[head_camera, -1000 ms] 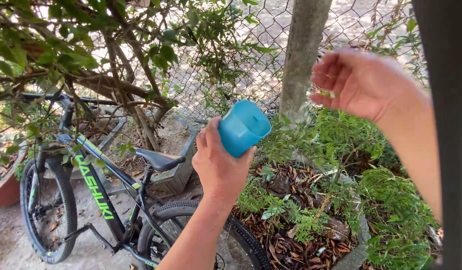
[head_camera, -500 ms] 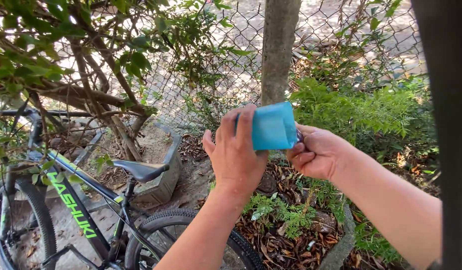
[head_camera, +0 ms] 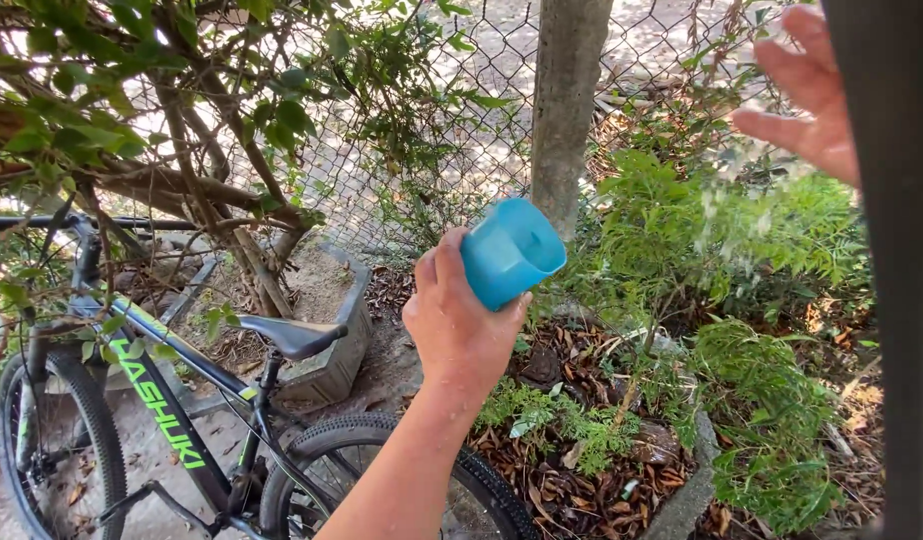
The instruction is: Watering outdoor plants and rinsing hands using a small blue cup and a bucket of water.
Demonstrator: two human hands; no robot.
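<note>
My left hand (head_camera: 460, 325) grips a blue plastic cup (head_camera: 511, 251) at mid-frame, tilted with its mouth facing up and to the right. My right hand (head_camera: 806, 95) is raised at the upper right with fingers spread and nothing in it, above the feathery green plants (head_camera: 682, 230). Fine droplets of water blur the air below that hand, over the plants. The right forearm is hidden behind a dark post at the frame's right edge.
A black bicycle (head_camera: 172, 410) with green trim stands at lower left, its rear tyre (head_camera: 382, 450) just under my left arm. A chain-link fence (head_camera: 432, 110), a grey tree trunk (head_camera: 569, 100), a concrete planter (head_camera: 332, 350) and leaf-littered soil (head_camera: 582, 480) lie behind.
My right hand left the cup's mouth and swung up to the right, opening and scattering water over the plants. The left hand tilted the cup upward again.
</note>
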